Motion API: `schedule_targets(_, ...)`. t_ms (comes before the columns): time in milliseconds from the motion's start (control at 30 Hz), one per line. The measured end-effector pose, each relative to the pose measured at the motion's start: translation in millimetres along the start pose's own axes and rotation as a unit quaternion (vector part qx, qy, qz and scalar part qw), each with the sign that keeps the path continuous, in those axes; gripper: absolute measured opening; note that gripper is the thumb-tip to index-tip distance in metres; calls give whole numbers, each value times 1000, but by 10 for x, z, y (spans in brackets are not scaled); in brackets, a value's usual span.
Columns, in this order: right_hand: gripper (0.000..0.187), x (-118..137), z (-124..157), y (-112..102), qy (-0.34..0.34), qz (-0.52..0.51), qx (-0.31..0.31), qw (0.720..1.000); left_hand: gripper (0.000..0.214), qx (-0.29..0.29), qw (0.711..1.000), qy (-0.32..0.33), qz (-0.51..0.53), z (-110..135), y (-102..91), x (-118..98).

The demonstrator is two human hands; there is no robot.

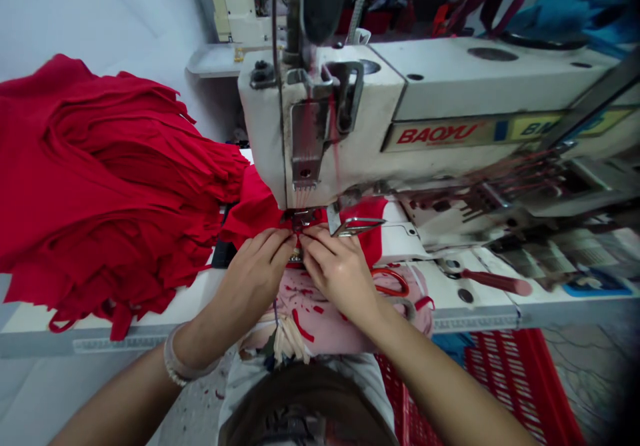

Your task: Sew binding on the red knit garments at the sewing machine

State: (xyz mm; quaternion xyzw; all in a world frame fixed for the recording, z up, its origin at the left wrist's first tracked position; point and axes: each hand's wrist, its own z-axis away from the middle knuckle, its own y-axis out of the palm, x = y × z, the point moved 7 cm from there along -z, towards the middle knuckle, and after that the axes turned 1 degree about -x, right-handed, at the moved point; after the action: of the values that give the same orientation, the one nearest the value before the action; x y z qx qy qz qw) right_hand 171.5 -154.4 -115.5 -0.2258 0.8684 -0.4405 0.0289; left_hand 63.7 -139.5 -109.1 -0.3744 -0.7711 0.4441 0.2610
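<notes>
My left hand (pixel 257 266) and my right hand (pixel 336 269) meet fingertip to fingertip just in front of the presser foot (pixel 303 218) of a white sewing machine (pixel 380 113). Both pinch a small piece of red fabric (pixel 255 209) at the needle, fingers pressed together. The fabric runs left from the foot and also shows to the right of it, behind my right hand. A pale bracelet sits on my left wrist.
A big heap of red fabric pieces (pixel 100 179) covers the table's left side. Red-handled scissors (pixel 393 283) and a red-handled tool (pixel 493 281) lie right of my hands. A red plastic crate (pixel 500 379) stands below the table edge. A second machine (pixel 240 6) sits behind.
</notes>
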Motion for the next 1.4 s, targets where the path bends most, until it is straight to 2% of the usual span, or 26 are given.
schedule_targets(533, 32, -111, 40, 24, 18, -65, 43, 997, 33, -4, 1000, -3, 25, 8, 26, 107)
schedule_targets(633, 31, -61, 28, 16, -3, -29, 37, 999, 34, -10, 1000, 2, 12, 11, 7, 76)
schedule_targets(800, 28, 203, 11, 52, -90, 78, 18, 993, 31, -10, 1000, 13, -1, -18, 1, -30)
schedule_targets(900, 27, 284, 125, -63, -124, 48, -2, 991, 29, -19, 997, -43, 59, 22, 19, 53)
schedule_targets(967, 23, 221, 277, -259, -118, -13, -35, 992, 24, -74, 984, -137, 90, 138, -36, 255)
schedule_targets(1000, 20, 126, 363, -378, -88, -42, -64, 993, 26, -107, 968, -200, 108, 234, -72, 392)
schedule_targets(1033, 15, -17, 454, -485, -31, -64, -93, 993, 33, -128, 944, -270, 138, 352, -87, 540)
schedule_targets(1067, 10, -199, 551, -555, 51, -85, -114, 988, 39, -122, 914, -342, 182, 480, -61, 680)
schedule_targets(1100, 9, -398, 658, -558, 149, -116, -114, 975, 42, -89, 876, -411, 238, 609, 8, 793)
schedule_targets(1133, 12, -577, 771, -491, 246, -166, -94, 950, 43, -39, 831, -468, 297, 733, 96, 861)
schedule_targets(1167, 19, -708, 884, -361, 331, -235, -56, 912, 44, 11, 786, -510, 348, 846, 170, 888)
schedule_targets(1233, 34, -785, 1066, -50, 442, -396, 27, 805, 50, 71, 720, -558, 407, 1029, 220, 899)
schedule_targets(1300, 40, -739, 1167, 108, 491, -515, 69, 699, 53, 56, 673, -593, 439, 1193, 171, 950)
schedule_targets(1333, 40, -727, 1191, 97, 504, -549, 68, 664, 54, 34, 642, -615, 457, 1285, 141, 990)
schedule_targets(1367, 38, -738, 1195, 26, 510, -570, 49, 642, 56, 1, 604, -639, 476, 1383, 107, 1042)
schedule_targets(1400, 35, -769, 1176, -90, 510, -583, 15, 632, 59, -43, 565, -661, 491, 1473, 64, 1103)
